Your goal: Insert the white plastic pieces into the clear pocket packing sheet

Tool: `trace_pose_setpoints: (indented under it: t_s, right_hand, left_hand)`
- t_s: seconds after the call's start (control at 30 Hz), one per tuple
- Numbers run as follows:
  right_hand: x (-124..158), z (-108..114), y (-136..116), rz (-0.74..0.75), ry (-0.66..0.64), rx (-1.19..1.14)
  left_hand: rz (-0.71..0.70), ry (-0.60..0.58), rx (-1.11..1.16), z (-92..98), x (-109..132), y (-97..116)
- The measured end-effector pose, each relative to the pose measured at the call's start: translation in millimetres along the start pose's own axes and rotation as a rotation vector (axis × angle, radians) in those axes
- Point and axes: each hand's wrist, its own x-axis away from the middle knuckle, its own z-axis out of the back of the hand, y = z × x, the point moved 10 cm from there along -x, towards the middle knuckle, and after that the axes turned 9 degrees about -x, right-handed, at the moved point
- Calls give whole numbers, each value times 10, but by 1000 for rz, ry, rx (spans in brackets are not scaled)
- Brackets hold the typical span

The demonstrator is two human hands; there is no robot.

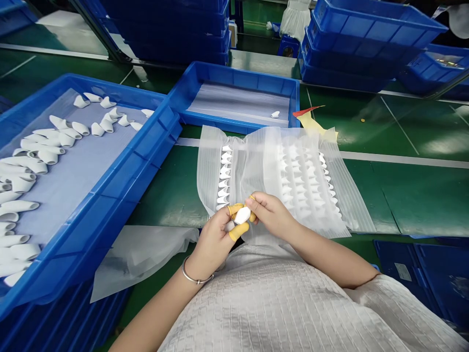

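Cap (242,215) pinched by left hand (214,239), right hand (269,210); axis crosswise.

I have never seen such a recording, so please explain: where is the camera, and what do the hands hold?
No machine here: a person works by hand. The picture comes from a camera worn on the head, looking down. The left hand and the right hand, wearing yellow fingertip covers, pinch a small white part. Before them, on the green table, lies a clear plastic sheet with rows of similar parts. The blue tray at the left holds many more; the farther tray holds one.
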Motion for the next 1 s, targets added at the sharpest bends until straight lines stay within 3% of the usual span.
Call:
trace_pose_setpoints:
  t_s: [0.13, 0.3, 0.43, 0.63, 0.87, 0.93, 1.0]
  right_hand:
    - [-37, 120, 55, -71, 29, -99]
    - [6, 26, 25, -89, -129, -19]
    - [25, -11, 2, -71, -161, -62]
    - [53, 55, -159, 135, -103, 167]
    - [267, -49, -489, 620, -83, 646]
    - [275, -53, -492, 620, -85, 665]
    - [227, -6, -444, 517, -87, 564]
  left_hand:
    - [20, -42, 152, -58, 7, -57]
    - [23, -56, 125, -67, -4, -50]
    - [24, -17, 193, -51, -9, -93]
    - [28, 76, 255, 21, 3, -172]
    - [25, 61, 280, 15, 1, -137]
    - [19, 74, 254, 34, 8, -131]
    - [19, 99, 196, 71, 23, -122]
